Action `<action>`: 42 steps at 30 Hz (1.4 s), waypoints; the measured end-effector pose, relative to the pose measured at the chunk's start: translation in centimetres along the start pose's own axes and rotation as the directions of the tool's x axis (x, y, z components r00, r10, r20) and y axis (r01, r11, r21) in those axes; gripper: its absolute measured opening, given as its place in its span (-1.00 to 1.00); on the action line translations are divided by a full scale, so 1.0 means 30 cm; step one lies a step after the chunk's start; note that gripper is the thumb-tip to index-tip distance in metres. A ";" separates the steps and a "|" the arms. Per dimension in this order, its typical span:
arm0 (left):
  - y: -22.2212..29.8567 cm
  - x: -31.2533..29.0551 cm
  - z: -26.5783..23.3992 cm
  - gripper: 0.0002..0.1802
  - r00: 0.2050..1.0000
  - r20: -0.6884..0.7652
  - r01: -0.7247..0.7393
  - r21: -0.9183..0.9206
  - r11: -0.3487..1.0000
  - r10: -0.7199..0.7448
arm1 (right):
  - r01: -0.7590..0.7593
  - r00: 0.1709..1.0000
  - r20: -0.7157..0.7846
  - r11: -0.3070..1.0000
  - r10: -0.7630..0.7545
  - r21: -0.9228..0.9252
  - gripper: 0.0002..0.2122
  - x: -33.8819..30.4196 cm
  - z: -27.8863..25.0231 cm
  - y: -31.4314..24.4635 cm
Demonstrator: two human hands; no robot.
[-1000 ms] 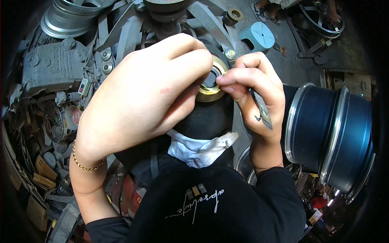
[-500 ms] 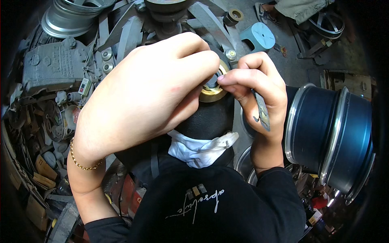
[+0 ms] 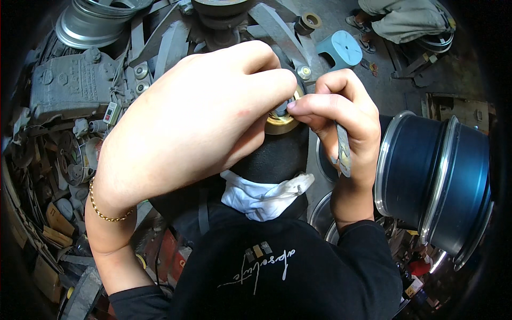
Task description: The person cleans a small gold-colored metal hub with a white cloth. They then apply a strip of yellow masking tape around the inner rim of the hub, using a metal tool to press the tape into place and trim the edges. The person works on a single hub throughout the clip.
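Note:
A round, gold-coloured ring with a dark grey centre [image 3: 281,127] lies over my black-clad leg. My left hand [image 3: 197,109] curls over its left side, closed around it, and hides much of the ring; those fingertips are out of sight. At the ring's right edge, my right hand [image 3: 349,114] has thumb and forefinger pinched together. A narrow grey strip with yellowish smears [image 3: 343,152] sticks out below its curled fingers, held against the palm. Whatever is between the pinching fingertips is too small to make out. A crumpled white cloth [image 3: 261,196] lies on my lap.
Blue-black wheel rims with silver lips [image 3: 413,168] stand at the right. A silver rim [image 3: 88,29] lies at the upper left, above a grey metal casing [image 3: 69,82]. Ahead are a light-blue stool [image 3: 341,49], a tape roll [image 3: 309,22] and another person's legs [image 3: 408,21].
My left hand has shifted slightly to the right over the ring. The grey strip in my right hand has turned a little. The other person's legs have moved into fuller view.

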State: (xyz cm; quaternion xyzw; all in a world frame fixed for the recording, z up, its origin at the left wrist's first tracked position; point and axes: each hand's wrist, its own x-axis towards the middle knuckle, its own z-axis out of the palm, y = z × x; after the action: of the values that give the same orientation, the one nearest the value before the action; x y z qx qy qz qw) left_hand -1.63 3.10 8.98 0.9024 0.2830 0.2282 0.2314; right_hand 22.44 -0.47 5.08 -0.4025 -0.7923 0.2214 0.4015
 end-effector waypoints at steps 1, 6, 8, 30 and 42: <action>0.000 0.000 0.000 -0.75 1.000 0.000 0.000 0.000 1.000 0.000 | 0.000 1.000 0.004 1.000 0.000 -0.004 -0.76 0.001 -0.002 0.000; 0.001 -0.002 0.002 -0.75 1.000 -0.004 0.007 -0.005 1.000 -0.007 | -0.003 0.999 0.036 1.000 0.003 0.004 -0.72 0.007 -0.015 0.001; 0.002 -0.003 0.002 -0.74 1.000 -0.005 0.011 -0.010 1.000 -0.011 | 0.013 0.999 0.047 1.000 -0.013 0.001 -0.69 0.014 -0.019 0.005; 0.001 0.002 -0.001 -0.81 1.000 -0.004 0.002 -0.021 1.000 -0.002 | -0.038 0.999 0.034 0.999 0.037 0.010 -0.69 0.004 -0.026 -0.002; 0.009 0.002 0.007 -0.74 0.999 -0.033 0.034 -0.031 0.999 -0.035 | -0.035 0.999 0.034 0.999 0.035 0.022 -0.64 0.004 -0.020 0.001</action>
State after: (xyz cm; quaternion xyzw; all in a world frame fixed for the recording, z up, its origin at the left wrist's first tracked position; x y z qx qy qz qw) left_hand -1.38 2.88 8.97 0.8897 0.2988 0.2438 0.2443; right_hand 22.93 -0.34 5.46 -0.4081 -0.7893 0.2440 0.3885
